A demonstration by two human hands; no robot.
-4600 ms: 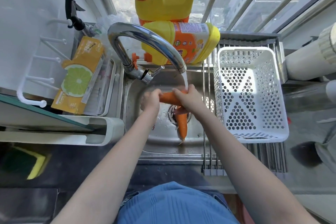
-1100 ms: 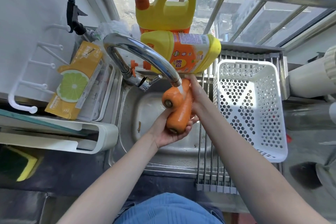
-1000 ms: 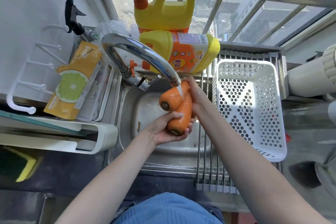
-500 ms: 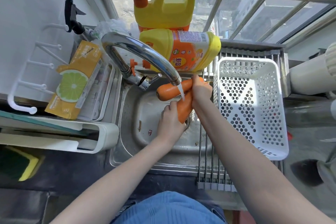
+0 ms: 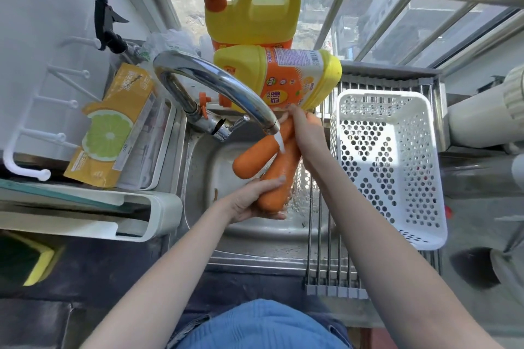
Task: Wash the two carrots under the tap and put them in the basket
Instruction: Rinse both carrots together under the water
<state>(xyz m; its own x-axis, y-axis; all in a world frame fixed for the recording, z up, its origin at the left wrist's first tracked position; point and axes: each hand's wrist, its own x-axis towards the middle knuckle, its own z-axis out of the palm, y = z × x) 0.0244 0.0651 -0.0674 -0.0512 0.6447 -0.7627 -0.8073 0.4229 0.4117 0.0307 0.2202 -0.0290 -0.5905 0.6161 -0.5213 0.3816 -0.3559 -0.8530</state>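
Note:
Two orange carrots are held together under the running chrome tap (image 5: pixel 226 91) above the steel sink (image 5: pixel 204 167). The upper-left carrot (image 5: pixel 252 157) points its blunt end to the left. The lower carrot (image 5: pixel 279 178) runs diagonally down. My left hand (image 5: pixel 255 201) cups the lower carrot's thick end from below. My right hand (image 5: pixel 304 133) grips the thin ends of both carrots near the spout. Water falls on the carrots where they cross. The white perforated basket (image 5: pixel 425 167) sits to the right on a roll-up rack, with nothing in it.
Two yellow-orange detergent bottles (image 5: pixel 272 79) stand behind the tap. A lemon-print yellow pack (image 5: pixel 113 127) lies in a white tray on the left. A white cutting-board holder (image 5: pixel 141 215) sits at the sink's left edge. A yellow-green sponge (image 5: pixel 31 261) lies at lower left.
The upper carrot swung from lying level to pointing down-left. My left hand turned from gripping over the lower carrot to cupping it from below.

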